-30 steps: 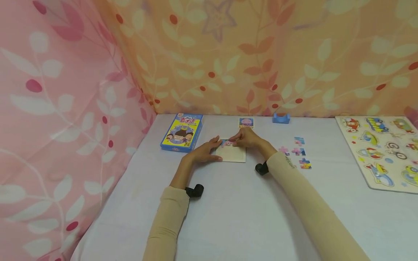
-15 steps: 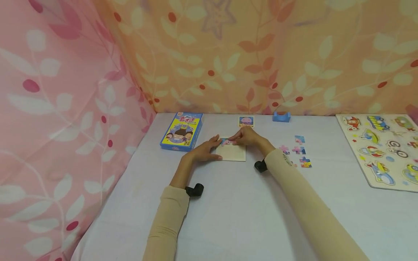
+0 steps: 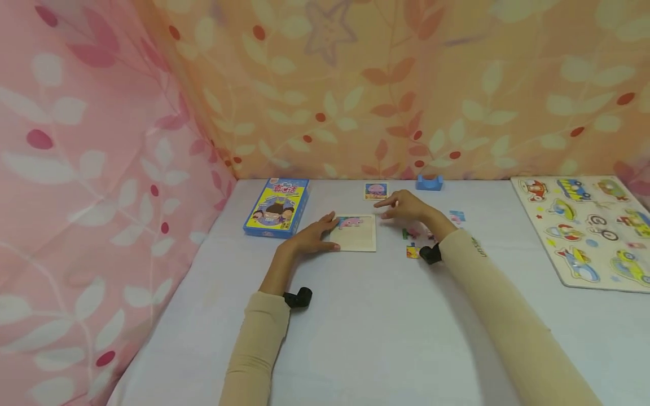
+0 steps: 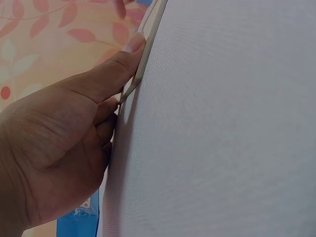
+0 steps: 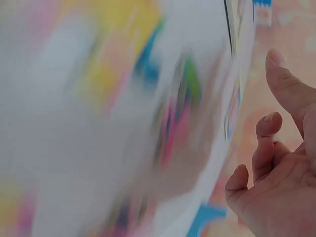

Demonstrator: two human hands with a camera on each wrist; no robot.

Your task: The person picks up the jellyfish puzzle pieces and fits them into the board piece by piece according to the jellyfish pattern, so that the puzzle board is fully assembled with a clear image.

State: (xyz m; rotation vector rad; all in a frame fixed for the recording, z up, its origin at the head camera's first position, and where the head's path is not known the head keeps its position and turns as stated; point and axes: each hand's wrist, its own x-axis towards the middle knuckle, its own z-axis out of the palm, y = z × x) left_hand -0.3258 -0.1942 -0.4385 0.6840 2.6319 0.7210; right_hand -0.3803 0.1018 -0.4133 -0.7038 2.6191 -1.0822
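Note:
A shallow wooden puzzle tray [image 3: 355, 241] lies flat on the white cloth, with pink and blue jigsaw pieces [image 3: 350, 222] along its upper edge. My left hand [image 3: 311, 235] holds the tray by its left side, thumb at the near corner and fingers at the far one. In the left wrist view the left thumb [image 4: 116, 71] presses the tray's rim. Just right of the tray, my right hand [image 3: 406, 207] is raised over the cloth with nothing in its fingers. Loose jigsaw pieces [image 3: 412, 252] lie beneath and beside the right wrist, some hidden by the arm.
A blue and yellow box [image 3: 276, 210] stands left of the tray. Behind it lie a small picture card [image 3: 376, 191] and a blue plastic holder [image 3: 429, 182]. At the far right is a large wooden vehicle puzzle board [image 3: 584, 231]. A patterned curtain [image 3: 284, 84] backs the table.
My right hand has let go of the piece at the tray's upper edge and moved right, its fingers spreading. The left hand keeps its hold on the tray. The head view has shifted slightly.

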